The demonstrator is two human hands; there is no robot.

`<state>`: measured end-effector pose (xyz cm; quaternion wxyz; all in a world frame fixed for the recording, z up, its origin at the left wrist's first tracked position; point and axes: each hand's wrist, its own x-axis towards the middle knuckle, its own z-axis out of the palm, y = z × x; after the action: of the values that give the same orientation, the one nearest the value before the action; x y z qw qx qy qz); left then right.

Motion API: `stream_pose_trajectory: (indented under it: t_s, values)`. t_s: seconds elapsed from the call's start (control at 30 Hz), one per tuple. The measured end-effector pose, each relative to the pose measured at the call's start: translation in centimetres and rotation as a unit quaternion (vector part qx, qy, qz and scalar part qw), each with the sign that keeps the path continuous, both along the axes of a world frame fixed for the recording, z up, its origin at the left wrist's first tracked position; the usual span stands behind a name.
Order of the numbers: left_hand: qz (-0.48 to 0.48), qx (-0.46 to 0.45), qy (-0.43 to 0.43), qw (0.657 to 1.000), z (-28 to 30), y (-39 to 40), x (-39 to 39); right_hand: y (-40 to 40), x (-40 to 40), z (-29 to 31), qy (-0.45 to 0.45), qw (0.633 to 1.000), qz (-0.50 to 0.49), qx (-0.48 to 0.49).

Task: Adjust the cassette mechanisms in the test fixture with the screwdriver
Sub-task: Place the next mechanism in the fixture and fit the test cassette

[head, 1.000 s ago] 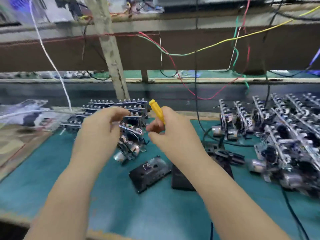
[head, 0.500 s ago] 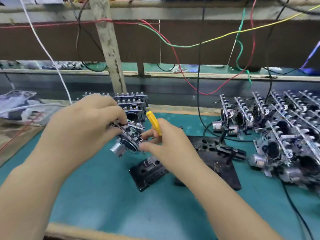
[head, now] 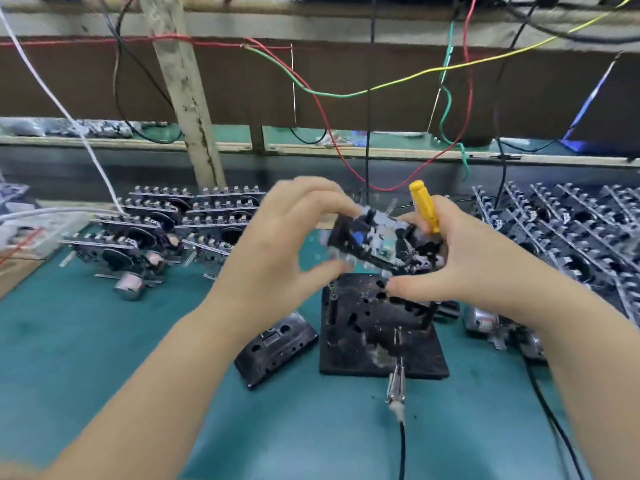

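Both hands are up over the middle of the table, sharing one cassette mechanism point(head: 377, 242), blurred w/ motion. Left hand point(head: 287, 244) pinches its left end, thumb below, fingers curled over the top. Right hand point(head: 460, 265) takes the right end w/ thumb under and fingers behind, and also keeps the yellow screwdriver point(head: 424, 206) tucked in the same grip, handle sticking up; tip hidden, so can't tell if it touches a screw.

Mechanism sits in the air just above the black test fixture point(head: 377, 327), which lies flat near the table's center w/ nothing seated on it. My read: this unit is about to go into the fixture or has just come off it; can't say which. No adjusting is under way right now.

Progress is hard to judge. A stack of mechanisms point(head: 166, 226) sits toward the back-left of the table, a bigger batch point(head: 561, 230) along the right edge; which pile is done isn't shown. Looks like plenty left.

Other stuff: a black cassette tape point(head: 277, 348) just left of the fixture, a metal clip on a black cable point(head: 396, 386) lying over the fixture's near edge, which could snag when seating the unit. Coloured wires point(head: 346, 95) hang across the back, well clear.
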<state>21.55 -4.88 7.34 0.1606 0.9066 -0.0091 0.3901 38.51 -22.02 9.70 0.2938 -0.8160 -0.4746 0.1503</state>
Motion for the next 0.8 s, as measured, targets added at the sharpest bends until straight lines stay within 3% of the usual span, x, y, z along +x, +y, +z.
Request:
stream_pose_trajectory:
  t_s: [0.1,0.2,0.63,0.8]
  values:
    - [0.004,-0.076,0.191,0.979,-1.8,1.6,0.0,0.3,0.6,-0.4,-0.064,0.995,0.033,-0.075]
    - [0.023,-0.127,0.322,0.938,-3.5,2.7,0.4,0.7,1.4,-1.6,-0.042,0.991,0.068,-0.105]
    - [0.064,-0.183,0.35,0.917,-2.9,3.3,2.5,1.0,4.1,-3.1,-0.023,0.989,0.099,-0.106]
    - [0.071,-0.177,0.375,0.907,-2.5,3.1,3.0,-0.3,5.3,-2.1,-0.075,0.982,0.082,-0.152]
